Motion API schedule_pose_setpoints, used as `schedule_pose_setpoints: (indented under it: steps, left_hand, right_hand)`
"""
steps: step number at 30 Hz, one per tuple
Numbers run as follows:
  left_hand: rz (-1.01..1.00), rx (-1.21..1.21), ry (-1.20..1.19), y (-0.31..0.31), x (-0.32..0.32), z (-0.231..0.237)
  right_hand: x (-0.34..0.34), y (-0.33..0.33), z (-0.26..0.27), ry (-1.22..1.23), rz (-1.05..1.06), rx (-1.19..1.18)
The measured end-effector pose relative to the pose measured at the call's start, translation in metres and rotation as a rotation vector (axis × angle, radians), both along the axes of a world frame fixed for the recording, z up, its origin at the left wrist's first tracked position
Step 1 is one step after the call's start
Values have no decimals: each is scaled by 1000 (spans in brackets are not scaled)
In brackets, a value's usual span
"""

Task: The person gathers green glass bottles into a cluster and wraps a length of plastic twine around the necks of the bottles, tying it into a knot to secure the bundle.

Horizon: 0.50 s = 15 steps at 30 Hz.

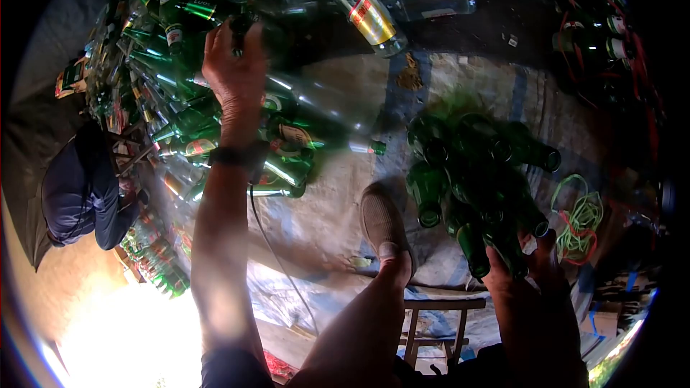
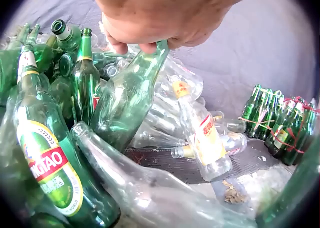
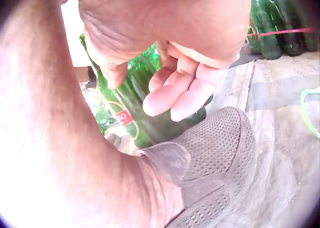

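Observation:
My left hand (image 1: 233, 72) grips a plain green glass bottle (image 2: 127, 100) by its neck over the heap at the left. The bottle hangs tilted, its mouth hidden under my fingers. Beside it in the left wrist view lie a green Tsingtao bottle (image 2: 55, 163) and a clear bottle (image 2: 145, 193). At the right, a cluster of green bottles (image 1: 474, 172) stands upright, close together. My right hand (image 1: 528, 284) is at the near side of this cluster. In the right wrist view its fingers (image 3: 187, 85) are loosely bent beside a green bottle with a red label (image 3: 142, 105).
Clear bottles with yellow labels (image 1: 371, 21) lie at the back. Tied green bottles (image 1: 593, 39) stand far right, and a bundle of green string (image 1: 578, 215) lies near the cluster. My shoe (image 1: 381, 219) rests on the sheet between heap and cluster. Another person (image 1: 83, 187) sits at the left.

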<state>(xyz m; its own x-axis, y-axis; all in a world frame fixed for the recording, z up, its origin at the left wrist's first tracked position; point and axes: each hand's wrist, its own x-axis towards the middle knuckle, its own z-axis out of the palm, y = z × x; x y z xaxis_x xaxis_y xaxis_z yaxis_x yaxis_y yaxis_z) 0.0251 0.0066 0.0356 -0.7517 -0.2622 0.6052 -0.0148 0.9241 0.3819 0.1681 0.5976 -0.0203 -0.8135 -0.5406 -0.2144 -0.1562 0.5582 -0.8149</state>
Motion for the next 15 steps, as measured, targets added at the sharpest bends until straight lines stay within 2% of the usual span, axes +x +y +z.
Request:
schedule_pose_setpoints:
  steps: [2, 7, 9, 11, 13, 15]
  left_hand:
    - [36, 186, 26, -1, 3, 1]
    - [5, 182, 109, 5, 0, 9]
    - [1, 166, 104, 7, 2, 14]
    - [83, 180, 119, 10, 8, 20]
    - [57, 153, 162, 24, 20, 32]
    - [2, 372, 230, 39, 36, 45]
  right_hand:
    - [2, -23, 9, 44, 39, -28]
    - [7, -53, 19, 120, 97, -52]
    - [6, -55, 20, 133, 97, -46]
    - [2, -52, 20, 138, 90, -48]
    - [-2, -46, 20, 133, 83, -44]
    - [-5, -39, 19, 115, 76, -44]
